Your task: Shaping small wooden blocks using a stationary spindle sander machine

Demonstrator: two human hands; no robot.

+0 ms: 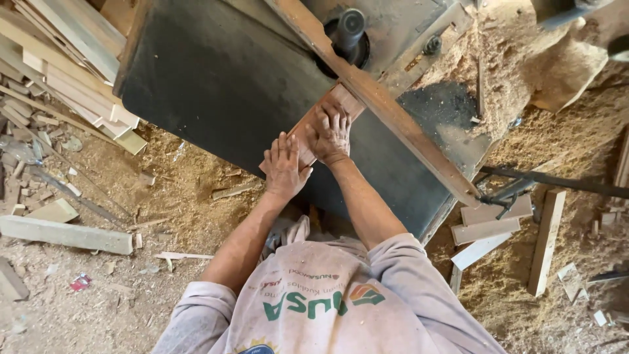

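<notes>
Bright daylight, warm on the sawdust [524,98] at upper right — nearly washed out there. The dark table [216,85] stays matte, glare-free. Shadows soft; focus sharp, with slight wide-angle stretching at the edges.

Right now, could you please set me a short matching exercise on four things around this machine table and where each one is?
Things:
1. left hand
2. right hand
3. spindle
4. loose boards

Places:
A. on the sawdust floor, right of the table
B. flat on the near end of the workpiece
C. upright at the table's far side, beyond the fence
D. pressing the workpiece close to the fence

Pairs: 1-B, 2-D, 3-C, 4-A
</notes>
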